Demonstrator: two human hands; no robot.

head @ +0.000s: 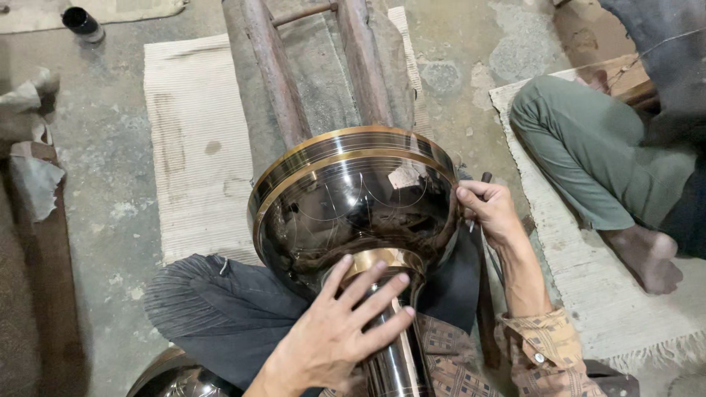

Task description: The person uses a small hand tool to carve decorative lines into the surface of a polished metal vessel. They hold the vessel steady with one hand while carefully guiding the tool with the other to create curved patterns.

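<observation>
Left hand (340, 334): fingers spread flat on the neck of a dark polished metal vessel (353, 198) with brass bands. Right hand (491, 209): closed around a thin engraving tool (482, 184), at the bowl's right rim. Vessel lies over a dark cloth (220, 309), its top against the wooden rails (279, 81). Beyond: striped mat (191, 147) on the floor; another person's leg (588, 162) far right.

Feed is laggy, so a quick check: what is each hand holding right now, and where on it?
The right hand pinches a thin dark tool near its upper end, against the dark metal bowl. The left hand lies flat on the brass collar and stem, gripping nothing.
</observation>
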